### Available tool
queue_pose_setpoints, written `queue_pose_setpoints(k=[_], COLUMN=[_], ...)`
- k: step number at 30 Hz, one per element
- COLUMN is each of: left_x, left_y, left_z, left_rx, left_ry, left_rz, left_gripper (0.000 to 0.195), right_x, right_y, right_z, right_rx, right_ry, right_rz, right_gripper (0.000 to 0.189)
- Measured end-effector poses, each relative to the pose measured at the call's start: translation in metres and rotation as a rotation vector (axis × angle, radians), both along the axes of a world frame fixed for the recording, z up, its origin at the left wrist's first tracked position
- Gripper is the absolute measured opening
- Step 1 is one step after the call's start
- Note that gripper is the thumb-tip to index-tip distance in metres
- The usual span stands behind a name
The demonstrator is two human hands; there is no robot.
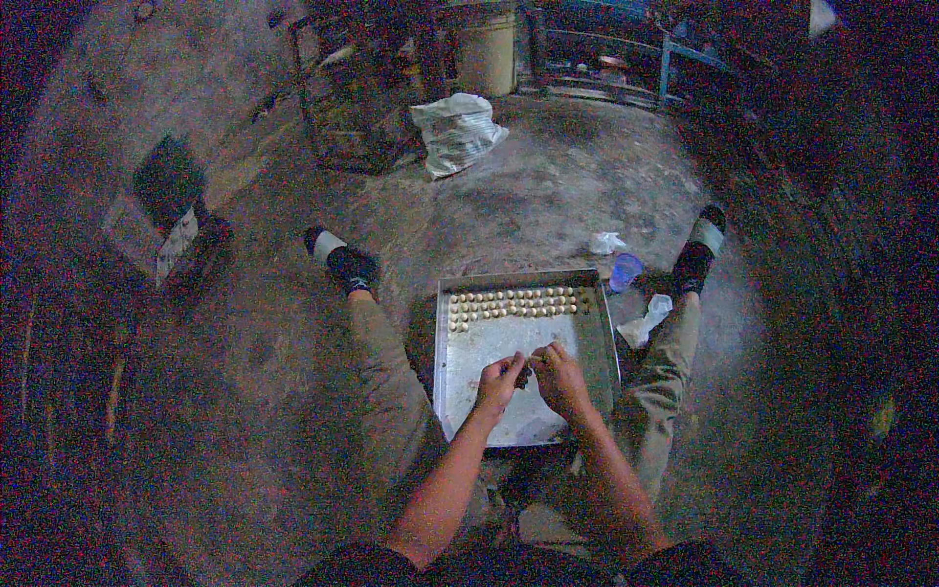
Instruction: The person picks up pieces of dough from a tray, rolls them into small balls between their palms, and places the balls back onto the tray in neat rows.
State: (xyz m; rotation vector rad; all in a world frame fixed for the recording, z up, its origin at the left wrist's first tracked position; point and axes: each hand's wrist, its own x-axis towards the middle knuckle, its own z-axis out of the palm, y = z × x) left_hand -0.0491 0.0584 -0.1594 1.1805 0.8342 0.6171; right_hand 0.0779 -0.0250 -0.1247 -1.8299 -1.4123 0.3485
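A shallow square metal tray (484, 414) lies between my outstretched legs. Small round pale pieces (513, 302), many of them lined up in rows, fill the strip along its far side. Over the nearer half of the tray, my left hand (501, 381) pinches a small dark object (523, 378) with thumb and fingers. My right hand (561, 378) is close beside it, fingers bent and their tips meeting the left fingertips. What the right fingers hold is too small and grainy to make out.
Right of the tray lie a blue-purple plastic cup (625, 272), a crumpled white bag (607, 243) and another white plastic piece (649, 321). Farther off, a white woven sack (458, 136) rests on the concrete floor (572, 169). A pale bucket (486, 55) and a blue metal frame (666, 66) stand behind.
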Motion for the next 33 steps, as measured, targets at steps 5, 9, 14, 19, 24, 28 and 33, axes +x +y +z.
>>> queue_pose_setpoints(k=[5,9,14,19,24,28,33], left_x=[0.009,0.002,-0.005,-0.008,-0.002,-0.006,-0.004], left_y=[-0.007,-0.002,0.0,0.001,0.003,0.013,0.009], left_z=[0.011,0.012,0.027,0.027,0.013,-0.003,0.001], left_rx=[0.219,0.385,0.413,0.353,0.052,0.134,-0.064], left_ry=[0.02,0.104,0.286,0.076,-0.139,-0.022,-0.093], left_rz=[-0.018,0.041,0.113,0.0,-0.022,-0.013,0.036], left_gripper=[0.019,0.016,0.018,0.021,0.021,0.026,0.026], right_x=[0.009,-0.002,-0.001,-0.011,-0.006,-0.011,-0.011], right_y=[-0.001,0.003,0.004,0.004,0.0,-0.002,0.004], right_z=[-0.016,-0.018,-0.028,-0.005,-0.002,0.014,0.0], right_rx=[0.026,0.132,-0.011,0.102,0.196,0.138,0.194], right_ry=[-0.185,0.026,0.16,0.349,0.262,0.204,0.266], right_rz=[-0.053,-0.11,-0.035,-0.124,-0.089,0.019,0.032], right_gripper=[0.01,0.018,0.02,0.016,0.021,0.024,0.022])
